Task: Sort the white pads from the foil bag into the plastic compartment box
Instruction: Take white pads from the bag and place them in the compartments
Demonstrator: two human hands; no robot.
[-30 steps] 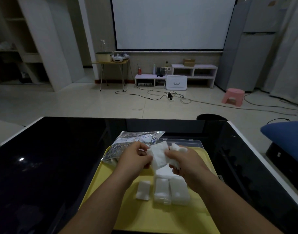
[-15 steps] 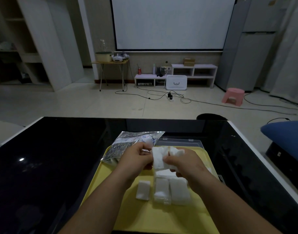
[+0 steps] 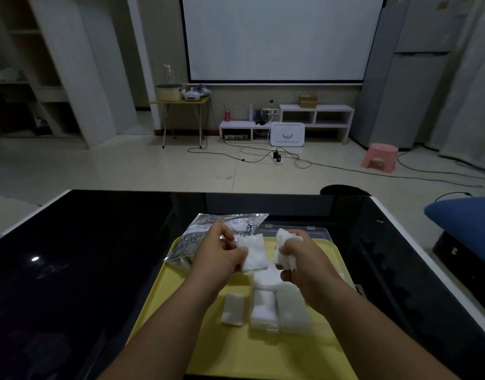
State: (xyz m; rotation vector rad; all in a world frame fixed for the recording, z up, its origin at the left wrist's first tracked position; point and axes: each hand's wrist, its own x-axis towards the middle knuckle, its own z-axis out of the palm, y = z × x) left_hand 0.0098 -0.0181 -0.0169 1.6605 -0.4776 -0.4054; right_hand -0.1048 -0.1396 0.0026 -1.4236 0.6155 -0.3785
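A rectangular yellow plastic tray sits at the six o'clock edge of the glossy black table, with wide tabletop at nine o'clock. The silver foil bag at eleven o'clock carries blue print too small to read. The left hand pinches one flat square white pad. The right hand clutches bunched white pads above the clear plastic compartment box.

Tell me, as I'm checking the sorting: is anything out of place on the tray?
One white pad appears to lie loose on the yellow tray, left of the plastic compartment box, not in it. The foil bag overhangs the tray's far left edge. Nothing looks damaged.
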